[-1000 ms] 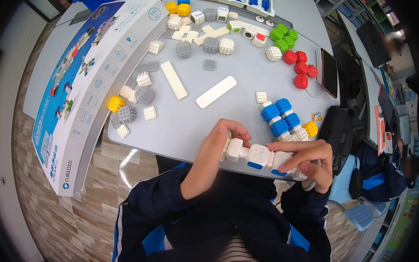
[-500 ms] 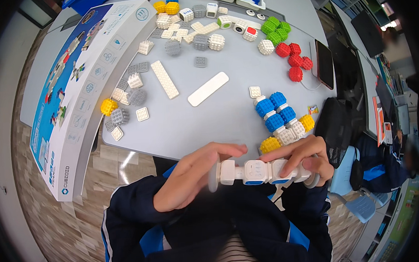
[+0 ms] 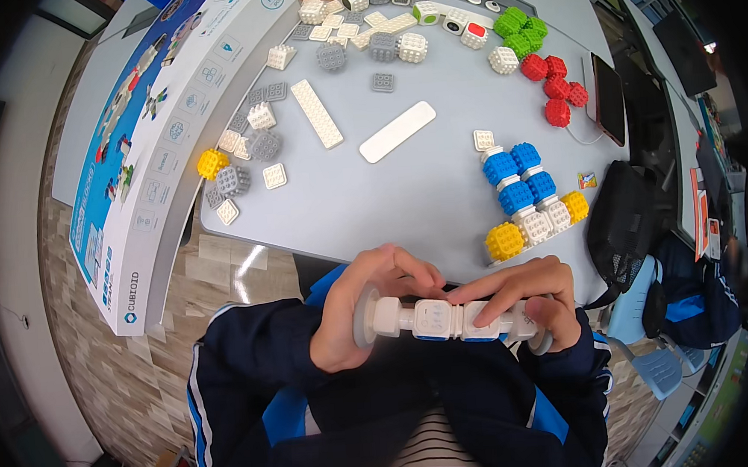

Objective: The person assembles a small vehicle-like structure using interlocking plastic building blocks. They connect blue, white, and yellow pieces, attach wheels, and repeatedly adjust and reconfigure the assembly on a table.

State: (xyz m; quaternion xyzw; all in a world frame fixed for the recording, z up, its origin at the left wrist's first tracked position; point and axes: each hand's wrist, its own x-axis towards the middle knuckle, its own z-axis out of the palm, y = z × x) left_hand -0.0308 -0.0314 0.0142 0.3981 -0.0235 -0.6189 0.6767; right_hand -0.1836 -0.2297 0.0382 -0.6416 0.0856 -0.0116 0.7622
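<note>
A row of white cube blocks with a grey wheel at each end is held level between my hands, just off the table's near edge. My left hand is closed round the left wheel, its fingers curled over the far side. With my right hand I grip the right end, fingers lying over the blocks and thumb near the right wheel. Blue shows along the row's underside. Beyond my right hand stands a built piece of blue, white and yellow studded blocks.
A grey table carries loose white and grey blocks, flat plates, two long white bars, green blocks and red blocks. On the left lies a large box. A phone and black bag are at right.
My left hand has gone from stretched fingers beside the left wheel to closing round it. The wheeled row has shifted slightly left and down. The whole view has shifted a little.
</note>
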